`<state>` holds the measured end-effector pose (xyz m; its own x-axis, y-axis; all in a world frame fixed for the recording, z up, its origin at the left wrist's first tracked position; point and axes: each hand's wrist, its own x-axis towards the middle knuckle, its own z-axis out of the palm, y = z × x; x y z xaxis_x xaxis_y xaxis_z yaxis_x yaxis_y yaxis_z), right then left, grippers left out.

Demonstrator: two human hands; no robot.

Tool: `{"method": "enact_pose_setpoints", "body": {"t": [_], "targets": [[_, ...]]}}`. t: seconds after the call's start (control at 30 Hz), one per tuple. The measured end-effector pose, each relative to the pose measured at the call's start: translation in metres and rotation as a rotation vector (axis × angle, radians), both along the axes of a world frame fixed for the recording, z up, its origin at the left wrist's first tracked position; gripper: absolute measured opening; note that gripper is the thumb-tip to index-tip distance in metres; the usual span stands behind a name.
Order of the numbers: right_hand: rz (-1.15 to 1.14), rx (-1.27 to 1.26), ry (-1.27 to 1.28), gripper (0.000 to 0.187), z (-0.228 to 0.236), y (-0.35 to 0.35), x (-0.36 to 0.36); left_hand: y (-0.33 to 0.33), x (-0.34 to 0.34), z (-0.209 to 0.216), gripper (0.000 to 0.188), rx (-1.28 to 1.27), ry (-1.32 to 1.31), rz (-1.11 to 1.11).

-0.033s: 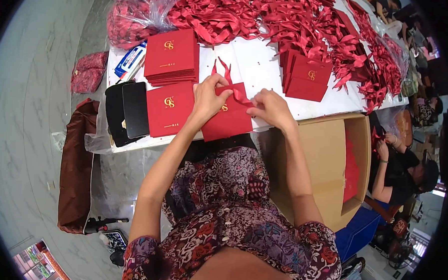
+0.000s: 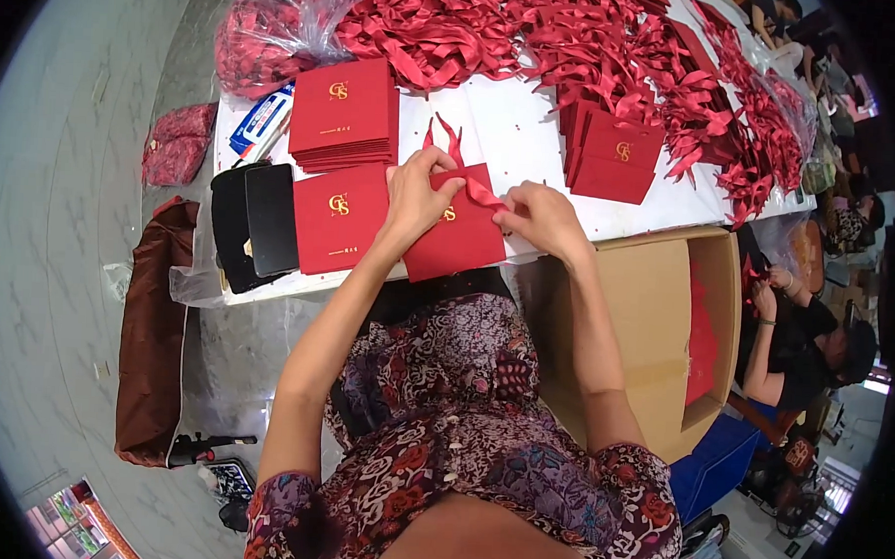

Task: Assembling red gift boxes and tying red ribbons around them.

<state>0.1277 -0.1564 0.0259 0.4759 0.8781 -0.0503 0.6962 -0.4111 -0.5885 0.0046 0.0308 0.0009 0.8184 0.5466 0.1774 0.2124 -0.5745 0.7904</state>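
Packet [image 2: 459, 248], flat and red, gold emblem [image 2: 450, 215] partly hidden, shiny red ribbon [image 2: 483, 194]

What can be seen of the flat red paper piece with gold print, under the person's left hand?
The flat red paper piece looks like smooth card, roughly square, and lies slightly turned at the near edge of the white-covered table. The left hand rests on its upper left, partly covering the gold print. A shiny red ribbon crosses its upper right toward the right hand, which pinches it. More ribbon extends beyond the top edge.
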Motion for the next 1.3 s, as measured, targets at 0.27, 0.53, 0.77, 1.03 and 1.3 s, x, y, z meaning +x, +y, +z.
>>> {"method": "enact_pose_setpoints", "body": {"t": [0.27,0.53,0.77,1.03,1.3], "targets": [[-0.305,0.401,0.711,0.020,-0.006,0.030,-0.012,-0.053,-0.012,-0.003,0.022,-0.024,-0.198,0.075],[-0.448,0.485,0.482,0.022,-0.018,0.044,-0.005,-0.083,-0.041,-0.027,0.022,-0.782,-0.216,-0.185],[-0.461,0.505,-0.006,0.020,-0.012,0.024,-0.013,-0.038,-0.059,-0.019,0.013,-0.771,-0.021,-0.122],[0.094,0.493,0.160,0.029,0.004,0.032,-0.060,-0.014,-0.045,-0.009,0.019,-0.885,0.023,-0.109],[0.050,0.492,0.018,0.016,-0.013,0.035,-0.062,-0.009,-0.055,-0.009,0.017,-0.933,0.008,-0.116]]}}
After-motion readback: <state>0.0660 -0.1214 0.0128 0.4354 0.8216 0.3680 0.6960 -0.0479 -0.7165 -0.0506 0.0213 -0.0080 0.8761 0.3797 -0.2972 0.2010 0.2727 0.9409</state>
